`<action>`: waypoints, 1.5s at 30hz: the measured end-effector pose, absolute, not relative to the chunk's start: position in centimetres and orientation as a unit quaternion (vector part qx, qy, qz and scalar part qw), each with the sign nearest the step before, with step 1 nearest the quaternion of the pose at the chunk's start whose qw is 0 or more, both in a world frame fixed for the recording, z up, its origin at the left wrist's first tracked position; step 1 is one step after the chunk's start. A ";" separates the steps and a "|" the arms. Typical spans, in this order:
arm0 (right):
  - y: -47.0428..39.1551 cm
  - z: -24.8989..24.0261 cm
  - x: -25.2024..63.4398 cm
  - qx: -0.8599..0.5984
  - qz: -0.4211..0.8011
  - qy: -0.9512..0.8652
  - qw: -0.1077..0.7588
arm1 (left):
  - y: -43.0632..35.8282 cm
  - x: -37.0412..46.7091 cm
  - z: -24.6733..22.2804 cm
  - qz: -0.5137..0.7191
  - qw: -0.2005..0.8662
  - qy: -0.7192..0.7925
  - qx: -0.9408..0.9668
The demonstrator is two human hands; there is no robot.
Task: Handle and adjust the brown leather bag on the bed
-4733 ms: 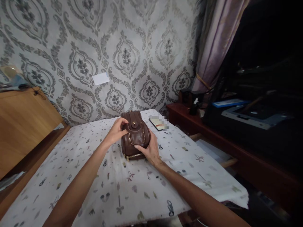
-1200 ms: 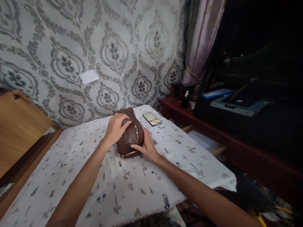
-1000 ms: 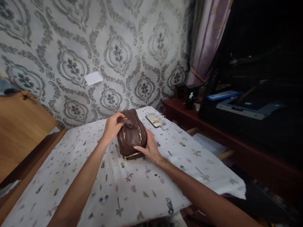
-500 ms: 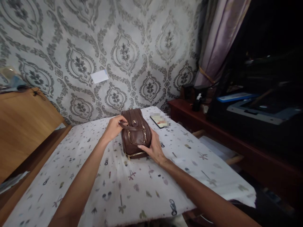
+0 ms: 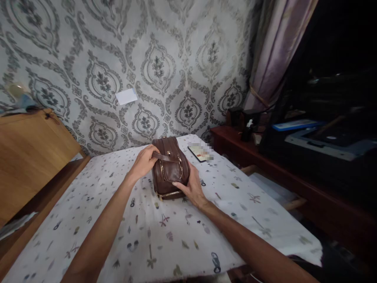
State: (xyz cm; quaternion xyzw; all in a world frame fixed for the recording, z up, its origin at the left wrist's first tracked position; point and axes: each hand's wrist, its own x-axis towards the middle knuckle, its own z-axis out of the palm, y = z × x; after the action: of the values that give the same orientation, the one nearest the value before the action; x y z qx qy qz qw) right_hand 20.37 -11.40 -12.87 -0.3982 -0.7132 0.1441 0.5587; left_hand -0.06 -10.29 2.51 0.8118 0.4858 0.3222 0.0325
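A brown leather bag (image 5: 173,171) with gold zips stands on the patterned white cloth (image 5: 141,236). My left hand (image 5: 143,162) is closed at the bag's upper left, pinching the end of a brown strap (image 5: 166,158) that runs across the bag's top. A round gold stud (image 5: 168,153) shows just behind the strap. Against the bag's right side lies my right hand (image 5: 193,186), its thumb on the near face and its other fingers mostly hidden behind the side. It grips the bag from there.
Right of the bag lies a phone (image 5: 198,152), partly blurred out. A wooden cabinet (image 5: 35,157) borders the cloth on the left. To the right are a dark red stand (image 5: 229,141) with a small bottle (image 5: 246,131) and a large dark screen (image 5: 330,94). Behind is a patterned wall (image 5: 159,67).
The strap in my left hand has gone from curved to nearly straight. My right hand keeps its place on the bag. The whole view has shifted slightly.
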 end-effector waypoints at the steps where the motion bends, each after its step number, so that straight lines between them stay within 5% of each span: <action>1: -11.4 -12.8 20.4 -0.398 0.144 -0.714 0.559 | -10.3 -0.1 2.5 0.320 0.035 0.486 0.812; 22: -11.5 -12.6 20.5 -0.385 0.139 -0.725 0.554 | -13.1 1.2 5.5 0.156 -0.008 0.466 0.871; 45: -11.5 -12.9 20.5 -0.387 0.137 -0.725 0.553 | -13.8 0.7 4.6 0.140 0.021 0.444 0.885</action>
State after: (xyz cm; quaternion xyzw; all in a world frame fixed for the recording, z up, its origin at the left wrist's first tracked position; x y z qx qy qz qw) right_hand 20.49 -11.52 -12.88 -0.3874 -0.7248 0.1373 0.5529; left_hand 0.65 -13.78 4.64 0.8847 0.4441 0.1399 0.0209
